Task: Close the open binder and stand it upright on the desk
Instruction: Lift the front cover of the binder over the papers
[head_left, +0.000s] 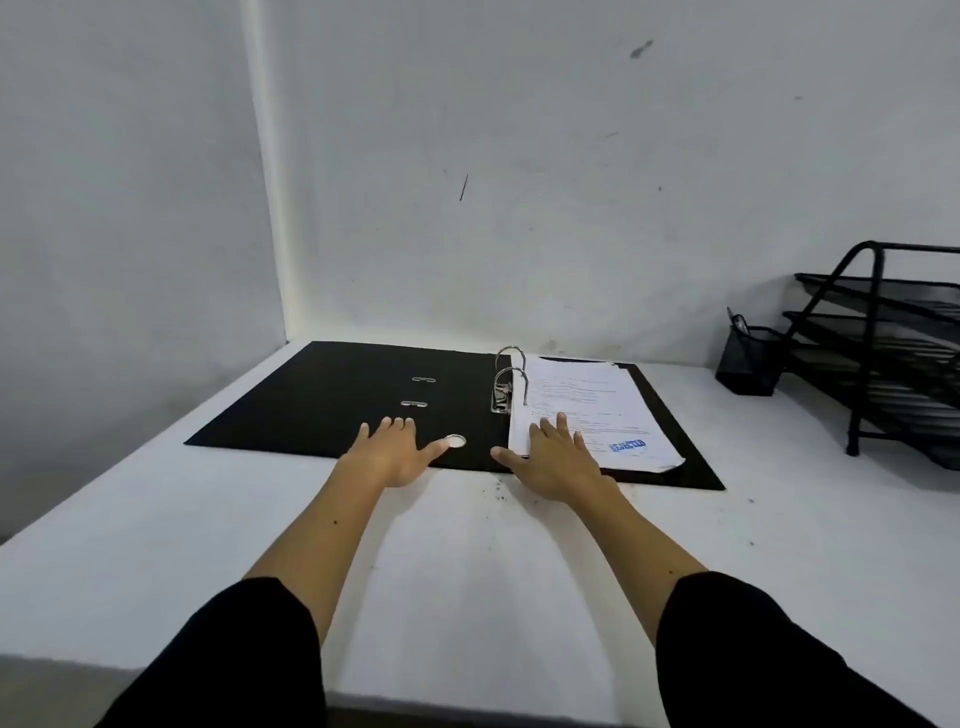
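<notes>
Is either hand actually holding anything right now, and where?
Nothing is gripped. The left hand lies flat on the open black binder; the right hand rests, fingers spread, on its white paper stack.

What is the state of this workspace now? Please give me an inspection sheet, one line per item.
Surface: white desk, dark specks near the front of the binder.
Job's things: black binder lies open and flat; paper stack on its right side, rings closed.
Clutter: mesh pen holder and black tiered tray at far right.
Grippers: left hand open, at the binder's near edge; right hand open, fingers on the papers.
Cables: nothing seen.
Surroundings: white wall with marks.
</notes>
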